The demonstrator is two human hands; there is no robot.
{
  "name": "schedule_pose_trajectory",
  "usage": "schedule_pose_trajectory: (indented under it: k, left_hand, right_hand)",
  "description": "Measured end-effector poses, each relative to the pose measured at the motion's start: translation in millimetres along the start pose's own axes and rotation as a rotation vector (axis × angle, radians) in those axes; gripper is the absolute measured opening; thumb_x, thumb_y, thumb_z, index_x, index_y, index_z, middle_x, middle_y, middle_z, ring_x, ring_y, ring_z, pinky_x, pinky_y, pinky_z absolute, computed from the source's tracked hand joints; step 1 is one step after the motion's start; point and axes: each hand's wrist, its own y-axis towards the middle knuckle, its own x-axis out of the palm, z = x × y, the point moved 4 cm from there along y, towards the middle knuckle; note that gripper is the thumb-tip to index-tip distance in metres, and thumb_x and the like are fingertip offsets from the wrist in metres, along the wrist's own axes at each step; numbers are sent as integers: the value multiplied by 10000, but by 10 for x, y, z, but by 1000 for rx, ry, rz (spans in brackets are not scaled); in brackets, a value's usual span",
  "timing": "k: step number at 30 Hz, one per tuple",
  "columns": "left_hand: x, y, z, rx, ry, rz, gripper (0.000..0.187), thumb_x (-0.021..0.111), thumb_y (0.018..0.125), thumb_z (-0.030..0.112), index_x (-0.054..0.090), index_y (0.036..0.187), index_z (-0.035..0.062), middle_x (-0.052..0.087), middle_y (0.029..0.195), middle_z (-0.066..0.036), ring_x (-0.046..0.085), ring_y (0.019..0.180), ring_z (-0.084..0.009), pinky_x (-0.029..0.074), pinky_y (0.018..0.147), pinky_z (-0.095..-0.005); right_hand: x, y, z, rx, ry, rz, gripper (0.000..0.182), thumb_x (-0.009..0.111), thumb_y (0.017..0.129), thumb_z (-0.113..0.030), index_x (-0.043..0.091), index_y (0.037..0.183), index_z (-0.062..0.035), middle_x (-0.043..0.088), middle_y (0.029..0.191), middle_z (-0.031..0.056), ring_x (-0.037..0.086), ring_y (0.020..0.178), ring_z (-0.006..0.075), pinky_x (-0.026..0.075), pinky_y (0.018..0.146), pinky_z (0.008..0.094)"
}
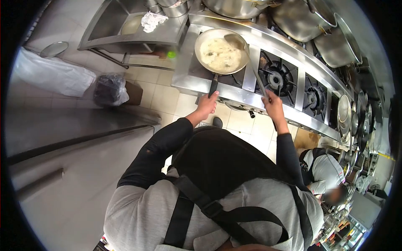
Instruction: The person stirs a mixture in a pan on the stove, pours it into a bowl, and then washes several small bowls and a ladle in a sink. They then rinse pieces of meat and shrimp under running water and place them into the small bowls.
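A steel frying pan (201,52) holding a pale, creamy mixture sits on the left burner of a steel stove (234,90). My left hand (207,106) grips the pan's black handle (213,85) at the stove's front edge. My right hand (273,104) is closed around the long handle of a metal ladle (251,62), whose bowl rests in the pan at its far right side. Both my arms wear black sleeves, and a grey apron with black straps covers my chest.
Two unlit burners (274,77) lie right of the pan. Large steel pots (299,19) stand behind the stove. A steel counter (63,138) is at my left, a bagged bin (109,88) on the tiled floor. Another person (324,173) crouches at the lower right.
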Motion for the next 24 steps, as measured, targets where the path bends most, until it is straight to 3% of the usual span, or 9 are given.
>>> schedule_pose_trajectory:
  k: [4, 5, 9, 12, 14, 16, 18, 22, 24]
  left_hand:
    - [-56, -23, -4, 38, -65, -54, 466, 601, 955, 507, 590, 1010, 45, 565, 707, -40, 580, 564, -141, 493, 510, -265]
    - [-125, -33, -14, 23, -66, -118, 535, 571, 960, 548, 607, 1112, 36, 623, 807, -63, 649, 723, -161, 547, 668, -298]
    - [-663, -150, -202, 37, -20, -37, 527, 547, 971, 546, 597, 1170, 61, 641, 945, -70, 651, 884, -178, 518, 849, -317]
    - [-1313, -377, -567, -1, 0, 96, 484, 572, 966, 504, 601, 1200, 82, 644, 977, -89, 655, 889, -195, 517, 845, -324]
    - [-1891, -531, -1005, -30, -17, 188, 492, 650, 924, 489, 592, 1184, 76, 657, 1000, -108, 658, 894, -209, 525, 802, -324]
    - [-2358, -902, -1377, -70, -53, 296, 466, 646, 927, 463, 593, 1165, 67, 653, 961, -105, 650, 849, -199, 521, 786, -312]
    - [-2674, -1285, -1741, -133, -71, 420, 424, 634, 935, 432, 602, 1130, 56, 649, 909, -94, 642, 793, -186, 513, 720, -307]
    - [-3182, -1711, -2423, -287, -48, 564, 389, 629, 936, 402, 611, 1090, 45, 630, 778, -65, 605, 624, -167, 466, 538, -302]
    - [-3416, -1776, -2763, -413, 16, 630, 377, 622, 950, 404, 610, 1093, 55, 589, 692, -45, 549, 521, -164, 426, 463, -305]
  right_hand:
    - [385, 336, -20, 234, 157, -144, 308, 603, 935, -166, 639, 1198, -8, 647, 718, 81, 571, 544, 142, 481, 513, 310]
    - [560, 314, 5, 341, 338, -217, 273, 591, 939, -145, 656, 1163, -4, 607, 691, 32, 536, 524, 109, 448, 477, 271]
    - [831, 8, -367, 667, 1062, -479, 110, 519, 987, -86, 552, 1046, 0, 532, 752, 25, 463, 559, 62, 368, 412, 199]
    - [660, -87, -516, 786, 1324, -517, 235, 510, 1018, -129, 520, 1202, 15, 512, 798, 5, 413, 541, 22, 335, 407, 157]
    - [514, -116, -578, 747, 1234, -479, 233, 530, 1008, -122, 528, 1188, 26, 511, 800, 4, 405, 538, 8, 323, 399, 147]
    - [350, -109, -608, 665, 1142, -439, 109, 600, 941, -64, 564, 1013, 10, 554, 760, 27, 435, 508, 34, 326, 392, 166]
    - [175, -84, -665, 546, 930, -400, 62, 618, 912, -36, 586, 955, -5, 539, 716, 1, 441, 500, 33, 342, 401, 182]
    - [-89, -13, -737, 436, 654, -337, 326, 623, 918, -57, 592, 1221, 60, 501, 660, -41, 452, 500, 34, 370, 416, 198]
    - [-191, 4, -824, 330, 454, -316, 305, 634, 911, -56, 611, 1199, 43, 517, 665, -30, 462, 513, 42, 378, 428, 206]
